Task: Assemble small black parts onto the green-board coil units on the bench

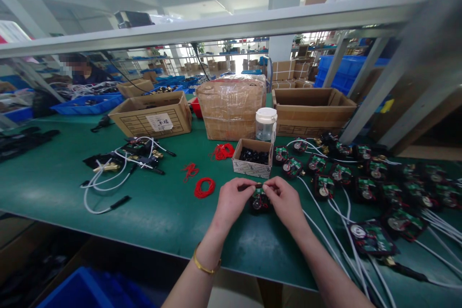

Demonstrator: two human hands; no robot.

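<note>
While a small module (259,200) is pinched near the front edge of the counter (151,211)

Though cluttered, the green counter runs the full width of the view. At its back stand three cartons: a labelled carton (151,114) on the left, a tape-wrapped carton (231,106) in the middle and an open carton (312,110) on the right. A clear jar (266,125) with a white lid stands between the last two, and just in front of it a small box (252,158) holds dark parts. Green boards (364,187) with white cables (327,224) spread over the right side of the counter, many lying side by side. Red wire loops (204,187) lie left of the small box. Nearest the camera, the left hand (231,202) and right hand (287,202) meet over the small module, which rests on the counter between them. Each grip is narrow, thumb and forefinger closed on the module's top edge. A gold bracelet (205,265) circles the left wrist.
</note>
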